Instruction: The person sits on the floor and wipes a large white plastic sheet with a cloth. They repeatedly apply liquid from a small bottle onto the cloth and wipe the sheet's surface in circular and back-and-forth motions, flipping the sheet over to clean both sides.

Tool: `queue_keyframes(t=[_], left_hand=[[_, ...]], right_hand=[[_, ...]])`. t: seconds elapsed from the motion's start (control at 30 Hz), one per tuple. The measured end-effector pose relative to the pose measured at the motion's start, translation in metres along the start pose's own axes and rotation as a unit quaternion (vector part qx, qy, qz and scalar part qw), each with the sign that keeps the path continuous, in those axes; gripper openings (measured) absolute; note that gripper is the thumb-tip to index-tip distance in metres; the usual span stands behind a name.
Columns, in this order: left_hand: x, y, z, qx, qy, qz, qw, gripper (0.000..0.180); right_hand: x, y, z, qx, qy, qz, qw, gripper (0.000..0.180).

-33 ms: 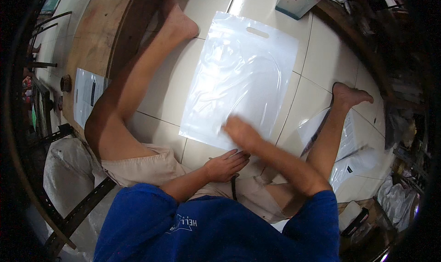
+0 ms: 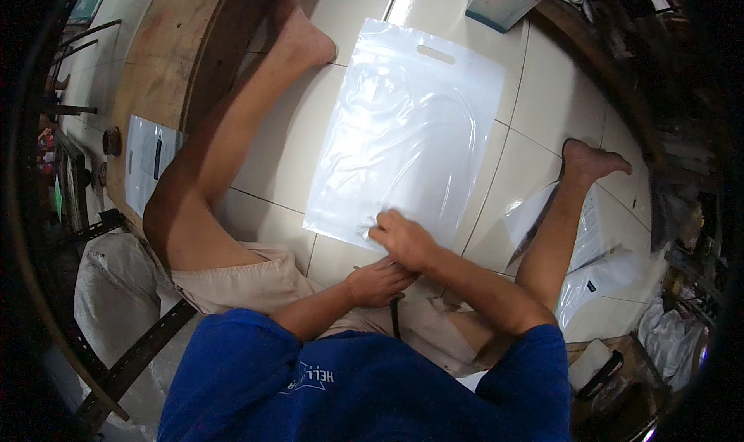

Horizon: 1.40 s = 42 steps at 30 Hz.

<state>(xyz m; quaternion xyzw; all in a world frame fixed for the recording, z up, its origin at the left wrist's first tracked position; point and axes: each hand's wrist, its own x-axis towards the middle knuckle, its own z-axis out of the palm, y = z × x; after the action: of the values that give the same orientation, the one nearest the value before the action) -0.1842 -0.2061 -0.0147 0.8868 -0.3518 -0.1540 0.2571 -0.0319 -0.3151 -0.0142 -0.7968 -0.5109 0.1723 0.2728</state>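
Observation:
A large white glossy plastic bag [image 2: 408,132] with a cut-out handle slot lies flat on the tiled floor between my legs, its film wrinkled. My right hand [image 2: 403,239] is over its near edge, blurred a little, fingers curled in. A small whitish crumpled bit [image 2: 367,226] shows at those fingertips; whether it is a separate piece or gathered film I cannot tell. My left hand [image 2: 378,283] lies just nearer to me, palm down at my shorts, fingers pointing right. Its fingertips are partly hidden beneath my right hand; no object shows in it.
A wooden bench [image 2: 161,70] runs along the left, a printed plastic bag [image 2: 145,163] on it. More printed sheets [image 2: 597,271] lie by my right leg. A stained container [image 2: 504,4] stands at far right. Bubble wrap [image 2: 120,295] is at lower left.
My right hand has shifted slightly down toward me and now overlaps the fingers of my left hand. The left hand and the bag have hardly moved.

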Motion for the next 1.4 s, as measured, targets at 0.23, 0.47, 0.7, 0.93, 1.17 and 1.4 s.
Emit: queue_keyframes(t=[0.23, 0.47, 0.7, 0.93, 1.17, 1.4], left_hand=[[0.004, 0.001, -0.007, -0.012, -0.007, 0.002, 1.0, 0.061], [0.001, -0.002, -0.001, 0.029, 0.005, 0.006, 1.0, 0.06], [-0.003, -0.002, 0.008, 0.006, -0.03, 0.017, 0.999, 0.059], [0.0, -0.004, 0.002, -0.007, 0.005, 0.019, 1.0, 0.067], [0.0, -0.002, -0.006, 0.02, -0.009, 0.015, 1.0, 0.066], [0.002, -0.004, -0.001, 0.001, -0.016, 0.024, 1.0, 0.065]], right_hand=[[0.088, 0.091, -0.07, -0.06, 0.187, 0.176, 0.965, 0.011], [0.081, 0.091, -0.074, 0.117, 0.115, 0.219, 0.962, 0.013], [0.021, 0.019, 0.01, 0.022, 0.082, 0.03, 0.996, 0.021], [0.114, 0.131, -0.105, -0.064, 0.261, 0.218, 0.938, 0.012], [0.02, 0.054, -0.025, 0.084, 0.155, 0.11, 0.978, 0.02], [0.078, 0.118, -0.089, -0.069, 0.278, 0.16, 0.945, 0.006]])
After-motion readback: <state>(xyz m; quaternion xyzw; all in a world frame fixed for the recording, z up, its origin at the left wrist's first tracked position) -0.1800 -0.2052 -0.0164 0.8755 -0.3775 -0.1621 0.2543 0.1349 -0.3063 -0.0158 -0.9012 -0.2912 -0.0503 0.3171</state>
